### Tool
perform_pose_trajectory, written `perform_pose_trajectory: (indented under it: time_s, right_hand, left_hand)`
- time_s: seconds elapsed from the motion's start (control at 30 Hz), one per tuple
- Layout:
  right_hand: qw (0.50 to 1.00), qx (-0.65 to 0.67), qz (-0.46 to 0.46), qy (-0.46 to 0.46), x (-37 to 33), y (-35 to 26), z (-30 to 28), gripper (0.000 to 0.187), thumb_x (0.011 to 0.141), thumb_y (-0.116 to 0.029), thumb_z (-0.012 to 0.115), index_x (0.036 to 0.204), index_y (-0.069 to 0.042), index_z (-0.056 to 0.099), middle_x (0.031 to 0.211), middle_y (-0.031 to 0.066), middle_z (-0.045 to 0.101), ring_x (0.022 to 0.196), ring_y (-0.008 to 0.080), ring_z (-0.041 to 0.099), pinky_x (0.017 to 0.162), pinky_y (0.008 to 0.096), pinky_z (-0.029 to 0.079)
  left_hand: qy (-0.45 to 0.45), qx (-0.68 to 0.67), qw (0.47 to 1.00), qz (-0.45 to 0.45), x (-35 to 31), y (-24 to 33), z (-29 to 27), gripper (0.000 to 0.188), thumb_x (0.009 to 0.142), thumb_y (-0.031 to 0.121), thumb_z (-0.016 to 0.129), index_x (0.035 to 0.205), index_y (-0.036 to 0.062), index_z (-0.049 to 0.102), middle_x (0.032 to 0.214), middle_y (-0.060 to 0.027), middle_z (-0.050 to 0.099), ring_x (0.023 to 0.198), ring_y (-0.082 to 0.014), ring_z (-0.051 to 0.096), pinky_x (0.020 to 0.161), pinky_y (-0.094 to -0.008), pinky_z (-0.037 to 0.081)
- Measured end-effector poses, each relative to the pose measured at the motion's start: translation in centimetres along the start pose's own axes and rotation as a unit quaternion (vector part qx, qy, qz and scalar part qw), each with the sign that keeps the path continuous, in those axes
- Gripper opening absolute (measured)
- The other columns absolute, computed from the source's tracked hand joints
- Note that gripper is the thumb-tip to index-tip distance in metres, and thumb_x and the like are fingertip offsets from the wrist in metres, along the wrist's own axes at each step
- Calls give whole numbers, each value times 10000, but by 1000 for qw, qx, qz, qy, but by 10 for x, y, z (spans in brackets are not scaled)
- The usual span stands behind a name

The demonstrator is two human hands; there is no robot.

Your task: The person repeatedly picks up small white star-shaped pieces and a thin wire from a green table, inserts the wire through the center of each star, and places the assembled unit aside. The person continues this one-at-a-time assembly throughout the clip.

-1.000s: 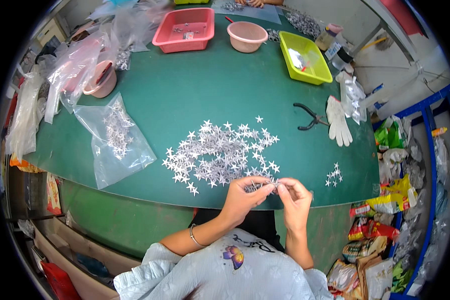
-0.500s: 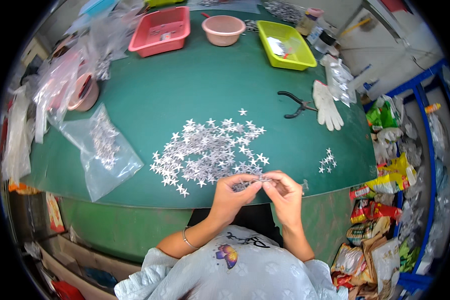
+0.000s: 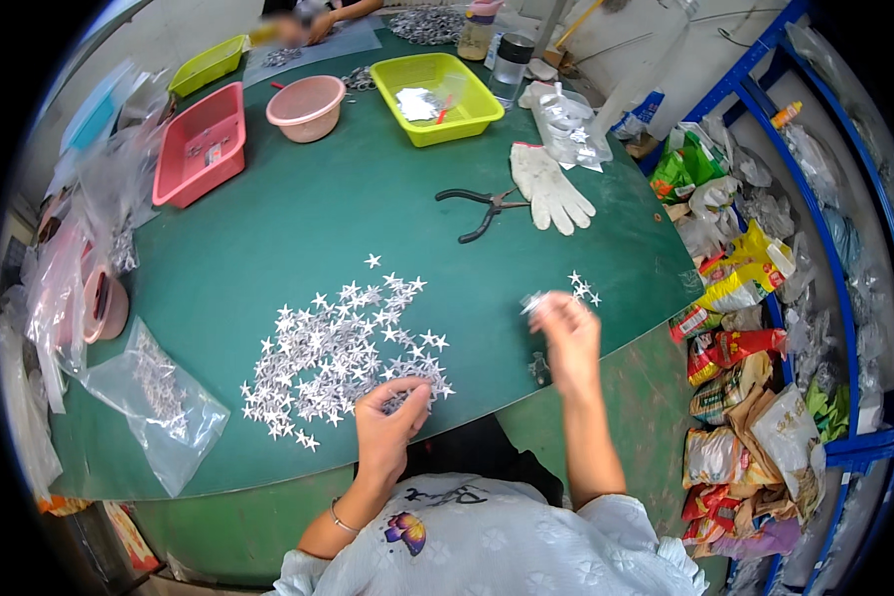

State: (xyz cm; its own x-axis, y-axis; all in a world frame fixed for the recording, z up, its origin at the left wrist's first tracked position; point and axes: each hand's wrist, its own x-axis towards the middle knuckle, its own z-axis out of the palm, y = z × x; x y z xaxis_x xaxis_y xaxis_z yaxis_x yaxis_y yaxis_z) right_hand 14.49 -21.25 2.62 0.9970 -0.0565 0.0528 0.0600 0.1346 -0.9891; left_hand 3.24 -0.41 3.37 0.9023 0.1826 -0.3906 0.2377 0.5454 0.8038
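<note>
A heap of small silver star-shaped pieces (image 3: 318, 363) lies on the green table in front of me, with one loose star (image 3: 372, 261) beyond it. At the heap's near right edge is my left hand (image 3: 385, 427), its fingers curled round several star pieces that show partly between thumb and fingers. Farther right, my right hand (image 3: 572, 343) is raised over the table, pinching a silver star piece (image 3: 534, 303) that is smeared by motion. Just past that hand lies a small group of stars (image 3: 584, 289). A small dark or clear bit (image 3: 538, 369) sits beside its wrist.
Black-handled pliers (image 3: 489, 207) and a white glove (image 3: 551, 189) lie ahead. Behind stand a yellow-green basket (image 3: 437, 134), a pink bowl (image 3: 306, 109) and a red basket (image 3: 201, 149). A clear bag of stars (image 3: 159, 407) lies left. Another person's hand (image 3: 318, 28) works at the far side.
My hands have parted: the right moved right with a star piece toward the small group, while the left stays near the heap. The view has turned to the right.
</note>
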Motion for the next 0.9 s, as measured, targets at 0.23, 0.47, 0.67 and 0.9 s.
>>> perform_pose_trajectory:
  time_s: [0.23,0.47,0.67,0.9]
  right_hand:
    - [951,-283,-54,116,144,33,-141,132,799,-89,629,860,28,634,719,28,619,636,85,546,607,224,437]
    - [913,-405,41,18,191,50,-183,136,770,-97,616,817,27,645,691,59,629,639,120,568,597,262,444]
    - [919,-389,55,-33,196,42,-208,100,726,-46,634,808,11,645,672,50,620,585,131,548,563,276,457]
    - [850,-501,-142,72,143,15,-146,182,757,-58,626,932,-6,631,845,108,628,655,169,564,635,311,469]
  left_hand:
    - [21,2,1000,-14,5,-16,0,96,813,37,632,875,-36,628,614,-16,522,485,-51,406,414,-177,221]
    - [49,9,999,-23,5,-18,1,96,816,42,631,875,-34,625,600,-2,503,474,-52,383,410,-185,215]
    - [52,14,998,-27,4,-19,1,90,827,48,618,868,-32,619,615,5,497,486,-54,384,419,-184,225]
    - [34,-51,996,-72,1,-17,-7,129,843,94,603,910,-16,609,678,7,504,525,-53,408,423,-169,236]
